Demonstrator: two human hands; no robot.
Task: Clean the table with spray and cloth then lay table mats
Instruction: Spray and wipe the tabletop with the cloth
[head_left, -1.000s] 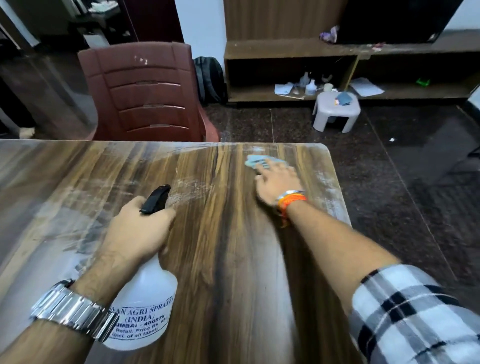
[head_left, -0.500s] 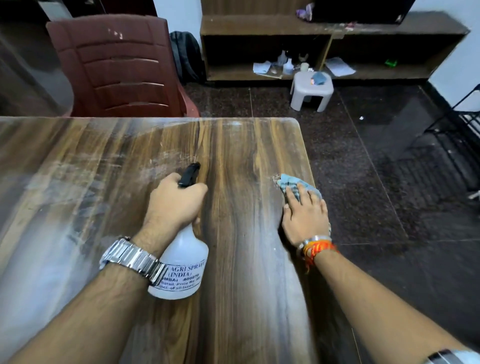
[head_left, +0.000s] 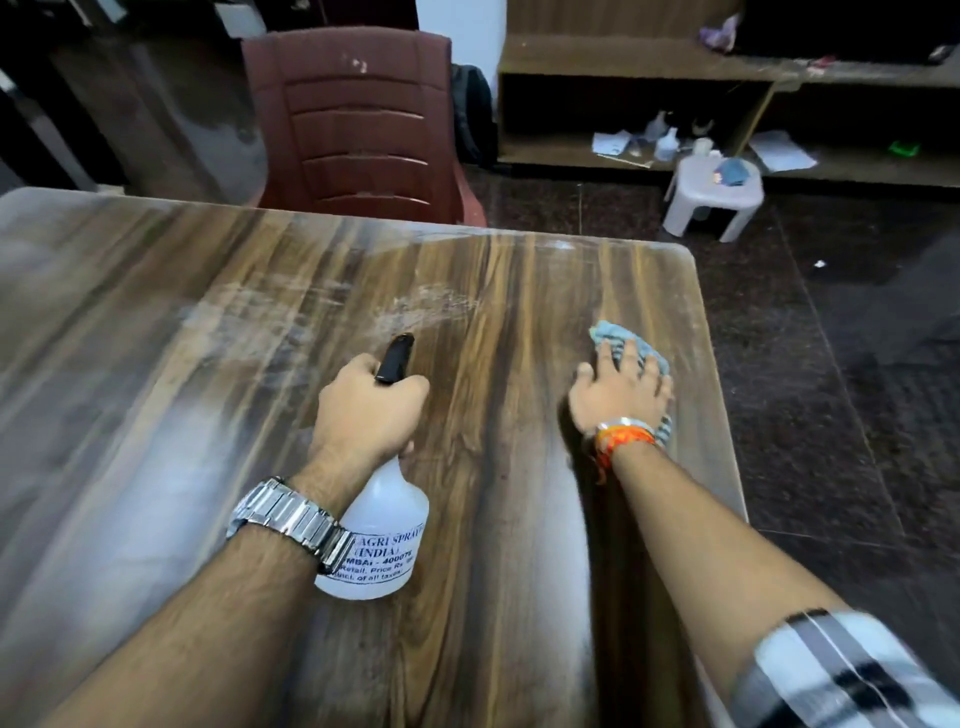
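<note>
**Hands at work: spray in the left, cloth under the right**

Left hand (head_left: 370, 410) is wrapped shut around the neck of the spray bottle (head_left: 378, 540), fingers at the black trigger head (head_left: 396, 358), whose nozzle points away toward the far side of the bench (head_left: 156, 364). A pale mist streak shows on the wood just beyond the nozzle. The bottle's white body hangs below the wrist, label toward the camera, held above the bench surface near its middle.

The right hand (head_left: 621, 395) lies flat and spread open, palm down, pressing the blue cloth (head_left: 613, 338) against the bench close to its right edge. Cloth pokes out past the fingertips on the far side and at the wrist; the hand is not gripping it but pinning it.

The bottle looks like light, stiff plastic, likely partly filled, so its weight will shift when tilted; the neck under the trigger is the sound place to hold it. The cloth is soft and limp, bunching easily, and probably slides well on the wet, glossy surface. It handles best under a flat palm.

No mats are in view; the bench is streaked on its left and far parts, so cleaning seems under way.
</note>
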